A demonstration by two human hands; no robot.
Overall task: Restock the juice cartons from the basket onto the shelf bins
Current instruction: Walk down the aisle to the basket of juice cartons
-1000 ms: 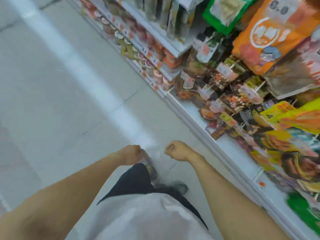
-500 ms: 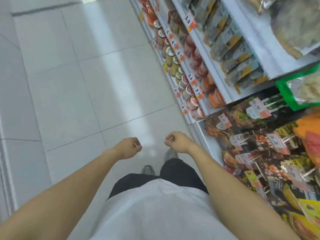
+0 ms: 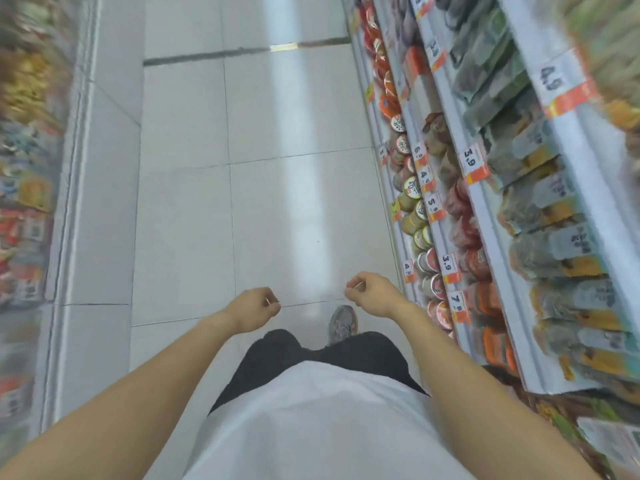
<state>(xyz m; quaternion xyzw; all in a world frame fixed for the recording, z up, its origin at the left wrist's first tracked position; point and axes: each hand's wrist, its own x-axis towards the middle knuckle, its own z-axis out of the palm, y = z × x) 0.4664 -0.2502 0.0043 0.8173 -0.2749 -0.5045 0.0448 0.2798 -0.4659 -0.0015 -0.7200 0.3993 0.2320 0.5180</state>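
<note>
No juice carton and no basket shows in the head view. My left hand (image 3: 255, 307) is held out in front of my waist with its fingers curled into a fist, and I see nothing in it. My right hand (image 3: 370, 293) is level with it, a little to the right, also curled with nothing visible inside. Both hands hover over the floor, apart from each other and clear of the shelves.
A shelf unit (image 3: 479, 202) with cup noodles, packets and orange price tags runs along the right. A blurred shelf (image 3: 26, 174) of snacks lines the left. The white tiled aisle floor (image 3: 259, 174) stretches ahead between them. My shoe (image 3: 343, 323) steps forward.
The view has swung from facing the right shelf to looking straight down the aisle. Both fists stay curled in front of me, now slightly further apart.
</note>
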